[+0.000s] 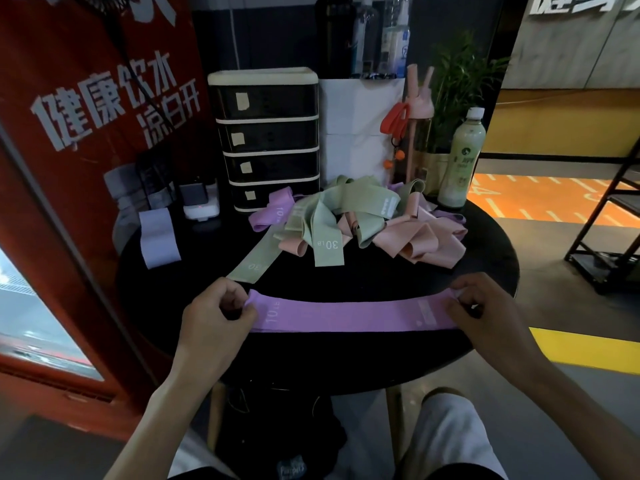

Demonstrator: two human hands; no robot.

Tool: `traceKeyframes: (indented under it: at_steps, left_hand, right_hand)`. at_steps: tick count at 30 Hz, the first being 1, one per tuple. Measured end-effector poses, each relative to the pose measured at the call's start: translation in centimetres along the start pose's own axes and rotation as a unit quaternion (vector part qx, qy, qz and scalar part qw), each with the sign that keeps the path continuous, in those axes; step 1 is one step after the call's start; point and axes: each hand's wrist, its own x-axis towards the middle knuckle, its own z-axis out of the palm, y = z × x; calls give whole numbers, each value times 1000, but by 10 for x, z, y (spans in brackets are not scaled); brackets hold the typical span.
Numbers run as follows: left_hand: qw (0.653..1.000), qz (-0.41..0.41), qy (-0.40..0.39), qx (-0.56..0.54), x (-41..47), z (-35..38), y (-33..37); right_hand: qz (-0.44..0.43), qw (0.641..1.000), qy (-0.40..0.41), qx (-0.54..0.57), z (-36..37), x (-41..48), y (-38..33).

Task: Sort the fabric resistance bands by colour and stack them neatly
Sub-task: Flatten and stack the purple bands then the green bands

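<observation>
A purple band [349, 315] marked 10 LB is stretched flat across the near side of the round black table [485, 251]. My left hand [216, 315] pinches its left end and my right hand [485, 306] pinches its right end. Behind it lies a tangled heap of bands: green ones [349, 206], pink ones [419, 240] and another purple one [273, 213]. One green band [254, 263] marked 30 trails out of the heap toward my left hand. A pale lilac band [157, 237] lies folded alone at the table's left.
A black drawer unit [266, 140] stands at the back of the table with a white box [360, 129] beside it. A green drink bottle [462, 157], a plant [460, 95] and a pink holder are at the back right. A red cooler [69, 168] is on the left.
</observation>
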Motion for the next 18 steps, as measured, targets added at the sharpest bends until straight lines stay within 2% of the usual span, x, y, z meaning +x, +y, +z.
traceKeyframes:
  at_steps: [14,18]
  left_hand:
    - [997,9,-7,72,-2,-1,-2]
    - [994,8,-50,96,-2,-3,1]
  right_hand:
    - [-25,997,-1,-79,6,-1,6]
    - [-50,989,30,-133,11,-3,3]
